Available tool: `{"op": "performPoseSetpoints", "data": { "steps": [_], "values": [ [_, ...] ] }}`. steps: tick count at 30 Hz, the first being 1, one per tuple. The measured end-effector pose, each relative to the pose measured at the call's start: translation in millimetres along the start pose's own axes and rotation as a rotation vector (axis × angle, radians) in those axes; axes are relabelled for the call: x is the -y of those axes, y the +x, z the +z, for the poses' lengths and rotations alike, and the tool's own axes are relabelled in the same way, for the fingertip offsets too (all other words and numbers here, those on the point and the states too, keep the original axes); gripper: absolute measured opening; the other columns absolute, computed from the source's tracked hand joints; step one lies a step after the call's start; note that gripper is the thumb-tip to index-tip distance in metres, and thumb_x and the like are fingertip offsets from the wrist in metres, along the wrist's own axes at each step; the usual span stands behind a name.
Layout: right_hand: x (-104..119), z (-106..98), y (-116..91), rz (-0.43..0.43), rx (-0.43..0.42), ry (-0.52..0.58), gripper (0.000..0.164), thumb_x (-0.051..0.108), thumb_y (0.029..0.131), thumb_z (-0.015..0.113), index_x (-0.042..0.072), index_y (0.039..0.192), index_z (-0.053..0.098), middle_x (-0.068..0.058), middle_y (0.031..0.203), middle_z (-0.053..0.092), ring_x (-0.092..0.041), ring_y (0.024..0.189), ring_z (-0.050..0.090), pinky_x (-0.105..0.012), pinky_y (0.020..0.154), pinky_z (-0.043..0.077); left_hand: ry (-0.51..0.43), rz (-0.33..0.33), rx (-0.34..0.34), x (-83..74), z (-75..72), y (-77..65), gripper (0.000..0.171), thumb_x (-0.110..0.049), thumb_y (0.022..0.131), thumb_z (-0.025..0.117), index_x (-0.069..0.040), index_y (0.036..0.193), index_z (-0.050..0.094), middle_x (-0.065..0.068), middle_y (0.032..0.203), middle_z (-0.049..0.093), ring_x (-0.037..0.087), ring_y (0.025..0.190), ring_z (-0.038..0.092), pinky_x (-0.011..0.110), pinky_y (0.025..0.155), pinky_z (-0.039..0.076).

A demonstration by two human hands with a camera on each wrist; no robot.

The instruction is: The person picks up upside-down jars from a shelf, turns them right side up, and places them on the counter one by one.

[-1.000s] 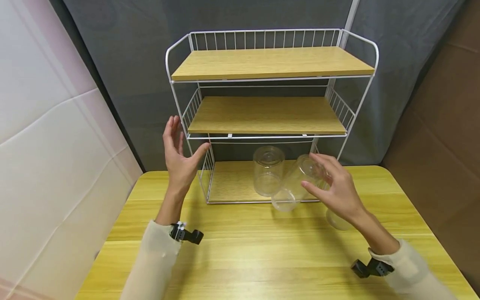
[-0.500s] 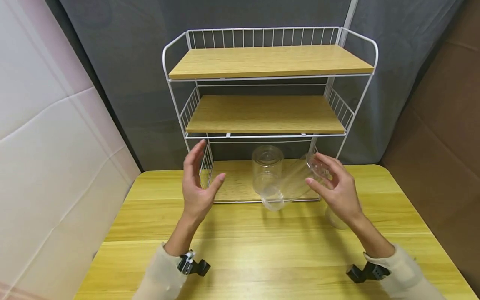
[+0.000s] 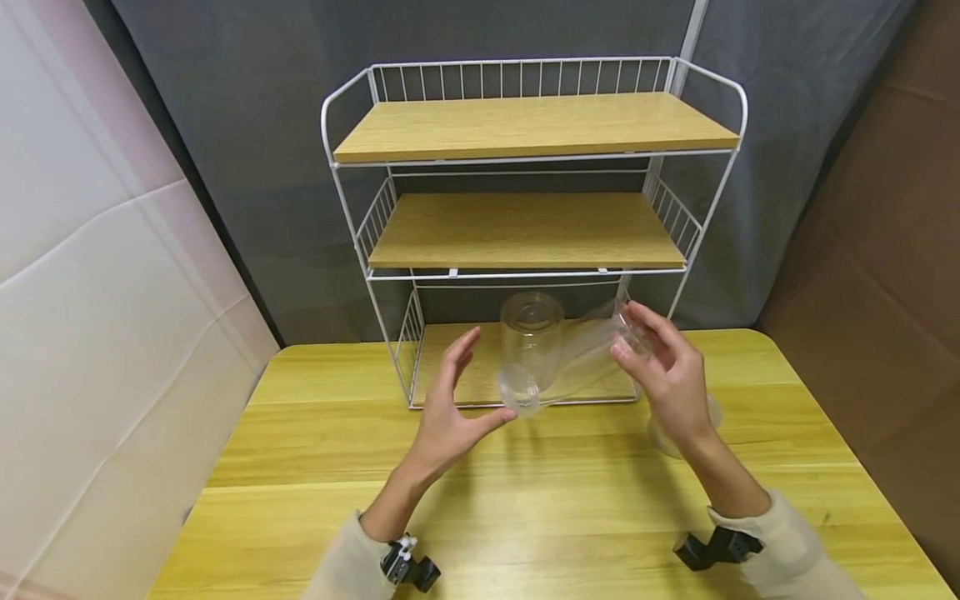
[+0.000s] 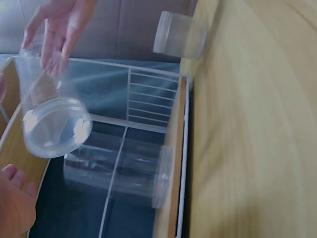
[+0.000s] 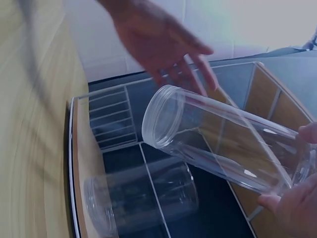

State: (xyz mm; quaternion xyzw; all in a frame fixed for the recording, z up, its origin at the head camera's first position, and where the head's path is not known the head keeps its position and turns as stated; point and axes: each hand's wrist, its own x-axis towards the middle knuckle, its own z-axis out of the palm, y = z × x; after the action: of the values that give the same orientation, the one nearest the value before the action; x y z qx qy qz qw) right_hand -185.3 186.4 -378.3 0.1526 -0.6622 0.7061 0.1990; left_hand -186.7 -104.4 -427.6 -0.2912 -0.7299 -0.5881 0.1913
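Note:
My right hand [image 3: 667, 379] grips a clear plastic jar [image 3: 581, 354] by its base end. The jar is tilted almost level, its ringed mouth end toward the left. Close to that end, my left hand [image 3: 450, 417] is spread with thumb and fingers apart; in the right wrist view a gap shows between its fingers and the jar [image 5: 223, 134]. Behind the held jar, a second clear jar [image 3: 531, 321] stands on the rack's bottom shelf [image 3: 450, 367]. A third, shorter clear jar [image 4: 181, 34] sits on the table to the right, partly hidden by my right wrist in the head view.
A white wire rack [image 3: 348, 212] with wooden shelves stands at the back of the table [image 3: 300, 450]. Its middle shelf [image 3: 525, 229] overhangs the jars. A white sheet [image 3: 112, 333] hangs on the left and a brown panel [image 3: 877, 250] on the right.
My left hand has come down and right from the rack's left post toward the jar's mouth. The held jar has tilted closer to level, its mouth end swinging left.

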Motion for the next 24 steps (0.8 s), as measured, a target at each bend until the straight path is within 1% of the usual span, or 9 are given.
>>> {"op": "performPoseSetpoints", "data": {
  "steps": [1, 4, 7, 10, 14, 16, 18, 21, 24],
  "values": [
    [0.5, 1.7, 0.2, 0.008, -0.011, 0.025, 0.056, -0.016, 0.091, 0.066, -0.014, 0.146, 0.053, -0.002, 0.133, 0.067, -0.017, 0.123, 0.064, -0.019, 0.099, 0.056, 0.005, -0.02, 0.012, 0.3, 1.9, -0.9, 0.106, -0.026, 0.08, 0.096, -0.007, 0.164, 0.034, 0.006, 0.169, 0.037, 0.03, 0.156, 0.035, 0.038, 0.129, 0.028],
    [1.4, 6.5, 0.2, 0.034, -0.031, 0.106, 0.055, -0.017, 0.093, 0.062, -0.016, 0.146, 0.049, -0.004, 0.133, 0.067, -0.017, 0.126, 0.064, -0.021, 0.102, 0.055, 0.008, -0.061, 0.032, 1.9, 6.7, -1.8, 0.11, -0.004, 0.073, 0.097, -0.003, 0.163, 0.033, 0.008, 0.168, 0.037, 0.031, 0.155, 0.035, 0.041, 0.128, 0.03],
    [1.8, 10.7, -0.7, 0.063, -0.032, 0.196, 0.054, -0.018, 0.095, 0.059, -0.018, 0.148, 0.045, -0.007, 0.136, 0.065, -0.015, 0.128, 0.064, -0.023, 0.105, 0.053, -0.033, -0.104, 0.035, 4.2, 9.6, -1.8, 0.11, 0.0, 0.073, 0.096, -0.004, 0.163, 0.033, 0.007, 0.168, 0.037, 0.03, 0.155, 0.036, 0.041, 0.128, 0.031],
    [2.4, 14.2, -2.2, 0.11, -0.021, 0.296, 0.055, -0.016, 0.098, 0.055, -0.017, 0.151, 0.04, -0.01, 0.139, 0.063, -0.016, 0.129, 0.063, -0.027, 0.107, 0.052, -0.113, -0.135, 0.023, 6.9, 11.0, -2.4, 0.11, 0.005, 0.072, 0.094, -0.006, 0.163, 0.032, 0.008, 0.168, 0.038, 0.031, 0.155, 0.036, 0.039, 0.128, 0.03],
    [2.2, 19.6, -3.6, 0.154, -0.022, 0.404, 0.055, -0.013, 0.102, 0.052, -0.018, 0.154, 0.034, -0.015, 0.138, 0.062, -0.019, 0.127, 0.065, -0.032, 0.109, 0.051, -0.218, -0.137, 0.004, 8.5, 11.9, -3.4, 0.108, 0.01, 0.072, 0.091, -0.004, 0.162, 0.033, 0.013, 0.166, 0.039, 0.034, 0.154, 0.037, 0.039, 0.127, 0.031],
    [1.5, 22.1, -4.5, 0.176, -0.031, 0.428, 0.055, -0.011, 0.102, 0.051, -0.018, 0.154, 0.032, -0.017, 0.138, 0.061, -0.02, 0.127, 0.065, -0.033, 0.109, 0.051, -0.255, -0.127, 0.0, 8.4, 12.1, -3.8, 0.105, 0.012, 0.072, 0.09, -0.002, 0.161, 0.035, 0.018, 0.164, 0.04, 0.034, 0.153, 0.038, 0.039, 0.126, 0.033],
    [0.4, 24.1, -5.0, 0.198, -0.044, 0.441, 0.055, -0.01, 0.103, 0.051, -0.017, 0.154, 0.032, -0.017, 0.138, 0.061, -0.02, 0.127, 0.066, -0.033, 0.109, 0.052, -0.278, -0.123, -0.003, 8.3, 12.2, -4.3, 0.101, 0.015, 0.073, 0.088, -0.001, 0.158, 0.037, 0.02, 0.162, 0.041, 0.032, 0.151, 0.041, 0.037, 0.124, 0.037],
    [-1.9, 25.9, -5.7, 0.229, -0.063, 0.448, 0.056, -0.01, 0.103, 0.051, -0.016, 0.155, 0.032, -0.015, 0.136, 0.061, -0.02, 0.125, 0.067, -0.032, 0.108, 0.052, -0.294, -0.138, -0.01, 7.0, 11.8, -5.3, 0.095, 0.018, 0.073, 0.086, 0.0, 0.155, 0.041, 0.022, 0.16, 0.043, 0.026, 0.146, 0.046, 0.036, 0.121, 0.042],
    [-5.5, 26.1, -6.4, 0.253, -0.066, 0.434, 0.055, -0.008, 0.104, 0.051, -0.016, 0.155, 0.032, -0.013, 0.135, 0.059, -0.019, 0.124, 0.066, -0.03, 0.107, 0.053, -0.314, -0.163, -0.014, 5.8, 10.8, -6.4, 0.092, 0.02, 0.073, 0.084, 0.0, 0.153, 0.043, 0.022, 0.159, 0.044, 0.026, 0.143, 0.049, 0.035, 0.117, 0.046]
  ]
}}
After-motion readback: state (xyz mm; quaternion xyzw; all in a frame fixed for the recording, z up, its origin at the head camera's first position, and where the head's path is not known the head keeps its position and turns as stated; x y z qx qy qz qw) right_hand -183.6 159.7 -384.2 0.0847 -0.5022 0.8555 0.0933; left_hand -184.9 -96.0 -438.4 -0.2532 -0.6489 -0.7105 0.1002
